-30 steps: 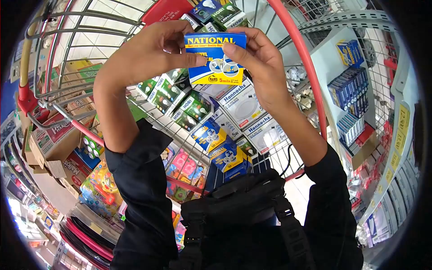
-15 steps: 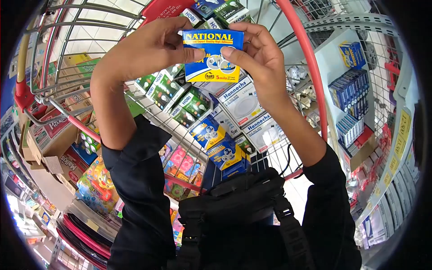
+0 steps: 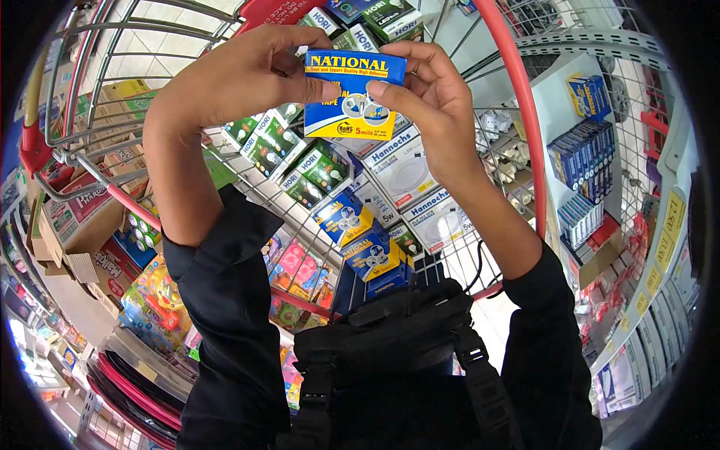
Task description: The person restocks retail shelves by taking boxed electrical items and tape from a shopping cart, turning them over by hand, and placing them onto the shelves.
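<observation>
Chest bag: black bag (image 3: 382,322) on the wearer's front; a thin black cord (image 3: 481,262) curves beside it, near the cart wire. Snagging is possible if the body turns while the cord is looped there.
Left hand: gripping; hand (image 3: 255,79) pinches one side of the held box, thumb on the front panel, other fingertips mostly hidden behind.
Right hand: gripping; hand (image 3: 439,101) holds the opposite side, thumb also on the front.
Held box: blue-and-yellow NATIONAL tape box (image 3: 351,103), raised between both hands above the cart goods, printed face toward the wearer. Contents not visible.
Grip hazard: both thumbs bear on the same panel; harder pressure could dent the card, and one thumb easing off could let the box tilt and drop.
Goods beneath: NATIONAL boxes (image 3: 371,255), green HORI boxes (image 3: 319,172) and white Hannochs boxes (image 3: 405,169); a dropped box could land among them and knock corners.
Cart: red rim (image 3: 521,82) curves past the right hand; knuckles could strike it if the arm swings outward.
Shelf: blue packets (image 3: 581,157), beyond the rim, well apart from both hands.
</observation>
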Demonstrator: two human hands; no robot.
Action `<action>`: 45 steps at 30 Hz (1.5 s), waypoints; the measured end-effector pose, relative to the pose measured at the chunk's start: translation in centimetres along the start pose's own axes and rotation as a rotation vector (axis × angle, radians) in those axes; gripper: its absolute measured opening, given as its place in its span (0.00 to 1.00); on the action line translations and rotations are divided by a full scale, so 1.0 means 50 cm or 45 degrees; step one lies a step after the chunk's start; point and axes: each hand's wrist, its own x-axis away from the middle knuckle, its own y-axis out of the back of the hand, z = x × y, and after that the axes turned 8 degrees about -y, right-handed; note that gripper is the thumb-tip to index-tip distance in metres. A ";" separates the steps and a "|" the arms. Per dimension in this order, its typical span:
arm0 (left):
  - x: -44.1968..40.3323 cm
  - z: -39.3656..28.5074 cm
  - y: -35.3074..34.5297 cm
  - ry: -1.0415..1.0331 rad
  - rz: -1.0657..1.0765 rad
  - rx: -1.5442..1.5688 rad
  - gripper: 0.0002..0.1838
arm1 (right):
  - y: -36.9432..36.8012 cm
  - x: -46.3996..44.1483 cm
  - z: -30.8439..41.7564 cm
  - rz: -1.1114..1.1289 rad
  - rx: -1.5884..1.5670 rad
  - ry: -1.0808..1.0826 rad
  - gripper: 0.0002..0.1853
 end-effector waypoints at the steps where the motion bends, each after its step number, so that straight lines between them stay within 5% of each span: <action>1: 0.000 -0.002 0.000 0.020 -0.001 -0.018 0.29 | 0.001 0.000 -0.001 0.005 0.002 -0.002 0.21; 13: 0.009 -0.001 0.000 0.116 0.015 -0.121 0.25 | -0.007 0.005 -0.016 0.041 -0.019 -0.169 0.18; 17: 0.008 -0.018 -0.006 0.236 0.034 -0.295 0.28 | -0.004 0.011 -0.037 0.076 0.500 0.079 0.22; 19: 0.007 -0.023 -0.010 0.335 0.031 -0.295 0.29 | 0.004 0.012 -0.028 0.215 0.628 -0.010 0.22; 23: 0.016 0.007 -0.015 0.104 -0.093 -0.303 0.29 | -0.004 0.021 0.009 0.139 0.661 -0.001 0.20; 26: 0.031 0.015 0.013 0.153 -0.147 -0.294 0.26 | -0.003 0.022 0.025 0.030 0.832 0.375 0.20; 29: 0.058 0.113 0.051 0.321 -0.283 -0.244 0.23 | -0.007 0.031 0.051 0.045 0.647 0.402 0.17; 34: 0.051 0.086 0.058 0.437 -0.341 -0.510 0.15 | 0.015 0.088 0.160 0.137 0.520 0.488 0.20; 38: 0.053 0.093 0.037 0.377 -0.502 -0.457 0.11 | 0.120 0.146 0.234 -0.087 0.486 0.595 0.27; 40: 0.042 0.075 0.050 0.379 -0.292 -0.385 0.10 | 0.177 0.149 0.246 -0.303 0.514 0.644 0.31; 45: 0.035 0.092 0.039 0.438 -0.398 -0.493 0.14 | 0.369 0.120 0.186 -0.651 0.966 0.687 0.22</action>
